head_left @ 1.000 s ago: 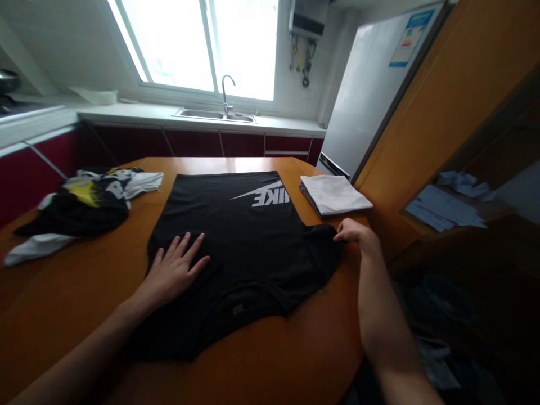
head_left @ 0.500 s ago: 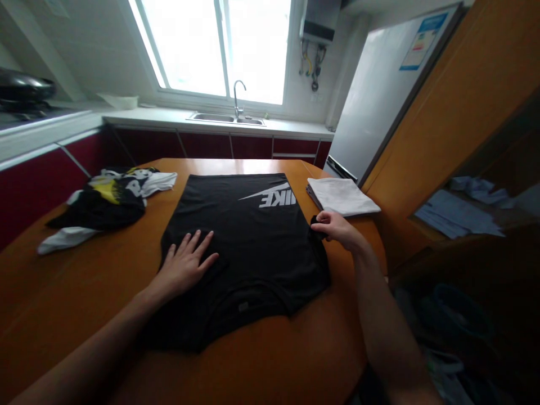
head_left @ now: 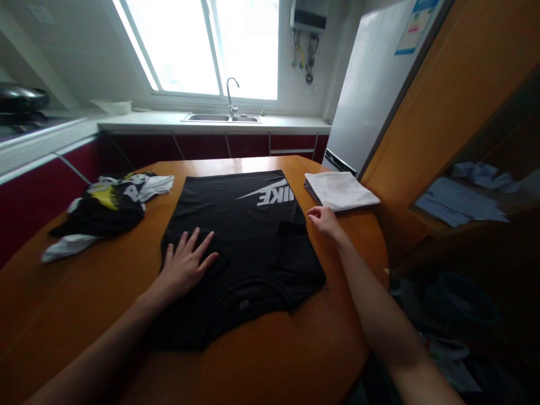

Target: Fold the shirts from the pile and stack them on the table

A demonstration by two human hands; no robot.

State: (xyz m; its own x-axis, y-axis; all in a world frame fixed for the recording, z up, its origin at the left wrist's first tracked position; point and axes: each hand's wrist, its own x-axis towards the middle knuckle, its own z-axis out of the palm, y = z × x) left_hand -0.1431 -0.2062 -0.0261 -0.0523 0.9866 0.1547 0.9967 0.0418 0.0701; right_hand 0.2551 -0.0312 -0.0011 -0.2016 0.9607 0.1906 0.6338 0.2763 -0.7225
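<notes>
See a black T-shirt laid flat across the middle of the table, with hem toward the far edge and collar toward the near edge. Judge the step to be turning in the sleeves: can make out a sleeve folded inward over the body on the side facing the table's right edge, and, half covered opposite, something like a second fold. Find the left hand lying palm-down on the cloth toward the table's left edge, fingers spread, gripping nothing. Find the right hand just beside the T-shirt's right side, fingers curled; see no cloth between the tips, but cannot tell touching from a narrow gap. For the next move, would need a fresh pinch of cloth while steadying the body with a flat palm, without dragging the sleeve crooked. Note a folded stack, white on top, near the table's far right corner, and a loose heap of clothes toward the far left. Past the far edge, note a sink.
</notes>
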